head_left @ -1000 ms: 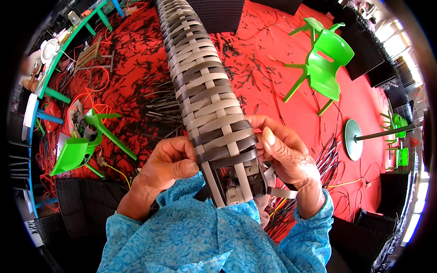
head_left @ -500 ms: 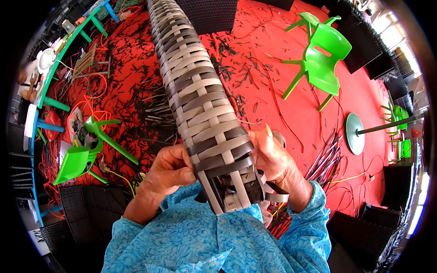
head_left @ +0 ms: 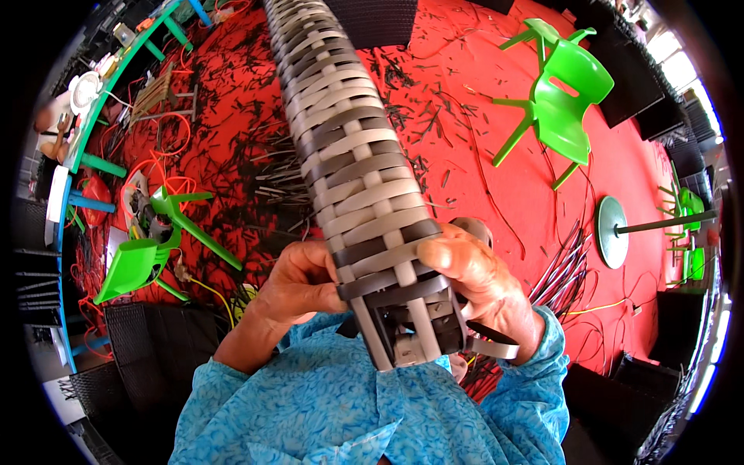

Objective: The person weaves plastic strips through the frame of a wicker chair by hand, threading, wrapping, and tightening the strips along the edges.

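Observation:
A long woven piece (head_left: 360,159) of flat grey and brown strips runs from near my chest away to the far top. Its near end is only partly covered, showing a dark hollow and lengthwise strips. My left hand (head_left: 298,284) pinches its left edge near that end, thumb and fingers bent against the side. On the right edge, my right hand (head_left: 484,279) grips it, with the thumb pressed on a crosswise strip and the other fingers mostly hidden behind the side. A loose grey strip end (head_left: 494,349) curls out below my right wrist.
Dark strip scraps litter the red floor (head_left: 480,194). A green chair (head_left: 570,101) stands at the far right, another green chair (head_left: 130,267) at the left. A bundle of loose strips (head_left: 562,267) lies beyond my right forearm. Another person sits by the table (head_left: 116,85) at far left.
My right thumb has come down from a raised position onto the woven strips. The view has shifted slightly; my left hand keeps its hold on the left edge.

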A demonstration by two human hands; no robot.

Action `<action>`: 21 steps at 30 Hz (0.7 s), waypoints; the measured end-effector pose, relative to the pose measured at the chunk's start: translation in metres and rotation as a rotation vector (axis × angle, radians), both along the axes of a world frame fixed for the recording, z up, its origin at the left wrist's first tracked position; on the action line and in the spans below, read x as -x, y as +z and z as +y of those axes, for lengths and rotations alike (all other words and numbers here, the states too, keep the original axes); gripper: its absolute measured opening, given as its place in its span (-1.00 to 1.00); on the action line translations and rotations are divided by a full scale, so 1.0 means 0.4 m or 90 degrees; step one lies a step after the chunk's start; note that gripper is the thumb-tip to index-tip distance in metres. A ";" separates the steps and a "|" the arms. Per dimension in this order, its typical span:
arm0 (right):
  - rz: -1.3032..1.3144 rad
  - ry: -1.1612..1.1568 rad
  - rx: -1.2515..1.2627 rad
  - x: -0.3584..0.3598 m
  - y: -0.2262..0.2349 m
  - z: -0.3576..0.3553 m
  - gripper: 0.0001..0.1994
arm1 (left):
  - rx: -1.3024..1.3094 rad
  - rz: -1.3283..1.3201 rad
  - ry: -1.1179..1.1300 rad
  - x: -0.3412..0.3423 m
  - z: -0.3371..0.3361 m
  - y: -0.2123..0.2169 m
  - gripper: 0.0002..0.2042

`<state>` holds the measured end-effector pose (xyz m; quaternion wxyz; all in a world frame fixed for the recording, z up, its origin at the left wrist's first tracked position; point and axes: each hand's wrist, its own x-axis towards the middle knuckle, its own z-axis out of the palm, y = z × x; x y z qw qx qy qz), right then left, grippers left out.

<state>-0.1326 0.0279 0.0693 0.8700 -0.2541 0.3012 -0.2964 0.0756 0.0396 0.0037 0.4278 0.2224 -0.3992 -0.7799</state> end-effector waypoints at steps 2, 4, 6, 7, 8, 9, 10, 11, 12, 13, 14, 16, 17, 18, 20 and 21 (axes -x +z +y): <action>0.014 -0.013 0.030 0.015 0.013 -0.001 -0.55 | 0.031 -0.001 0.035 0.010 0.003 -0.002 -0.84; 0.045 -0.042 0.000 0.022 0.021 0.008 -0.55 | 0.067 -0.009 0.055 0.017 0.009 -0.002 -0.83; 0.090 -0.064 -0.012 0.023 0.030 0.015 -0.55 | 0.156 -0.001 0.211 0.043 0.022 0.036 -0.67; 0.113 -0.077 -0.007 0.021 0.033 0.016 -0.54 | 0.154 0.005 0.215 0.040 0.024 0.033 -0.67; 0.136 -0.090 -0.002 0.019 0.035 0.017 -0.53 | 0.305 -0.052 0.268 0.037 0.024 0.030 -0.57; 0.143 -0.088 -0.003 0.019 0.034 0.017 -0.53 | 0.457 -0.110 0.320 0.034 0.023 0.026 -0.47; 0.161 -0.090 0.006 0.021 0.030 0.019 -0.53 | 0.564 -0.180 0.314 0.026 0.017 0.020 -0.44; 0.179 -0.092 0.014 0.024 0.028 0.019 -0.52 | 0.671 -0.250 0.306 0.020 0.005 0.020 -0.40; 0.162 -0.072 0.034 0.030 0.030 0.016 -0.52 | 0.726 -0.267 0.314 0.021 -0.001 0.029 -0.45; 0.167 -0.071 0.033 0.033 0.029 0.017 -0.52 | 0.782 -0.287 0.323 0.024 -0.004 0.048 -0.50; 0.184 -0.077 0.044 0.036 0.026 0.017 -0.53 | 0.757 -0.314 0.342 0.031 -0.006 0.034 -0.55; 0.197 -0.087 0.050 0.033 0.032 0.019 -0.55 | 0.788 -0.336 0.370 0.034 -0.011 0.038 -0.57; 0.204 -0.092 0.049 0.032 0.034 0.019 -0.55 | 0.823 -0.363 0.398 0.036 -0.014 0.039 -0.58; 0.218 -0.094 0.052 0.031 0.035 0.020 -0.55 | 0.845 -0.360 0.419 0.036 -0.019 0.023 -0.58; 0.225 -0.113 0.042 0.024 0.041 0.022 -0.55 | 0.843 -0.318 0.423 0.042 -0.025 0.010 -0.58; 0.230 -0.119 0.042 0.024 0.043 0.024 -0.55 | 0.843 -0.286 0.427 0.044 -0.027 0.005 -0.58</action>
